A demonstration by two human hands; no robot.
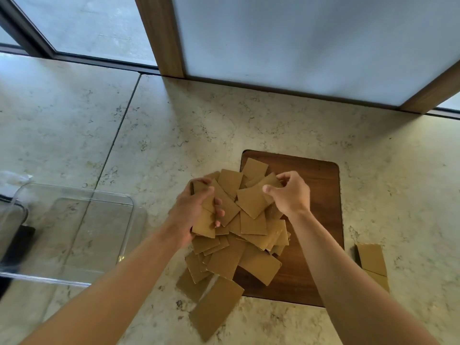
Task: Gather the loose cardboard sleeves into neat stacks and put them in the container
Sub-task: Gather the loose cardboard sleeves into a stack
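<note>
- Nearest the camera, two bare forearms reach away over a pale marbled table (174, 125) towards a heap of flat brown cardboard sleeves (249, 235).
- Heap position: it lies in the middle, partly on a dark wooden board (321, 185) set into the table and partly spilling off the board's left and near edges.
- Left hand (196, 212): its grip is curled round a small stack of sleeves (204, 220), thumb on top and fingertips wrapped over the right edge. The stack sits at the left side of the heap; whether it is lifted clear cannot be told.
- Right hand (290, 192): its grip pinches the far edge of one sleeve (254, 200) on top of the heap.
- Handling, as a judgement: the sleeves look light, thin and fairly stiff, likely to slide over each other. Holding a stack by its long edges, squeezed flat, should keep it square.
- A clear plastic container (74, 192) stands on the left, well apart from the heap, with no sleeves visible inside.
- Two more sleeves (372, 260) lie on the right, off the board.
</note>
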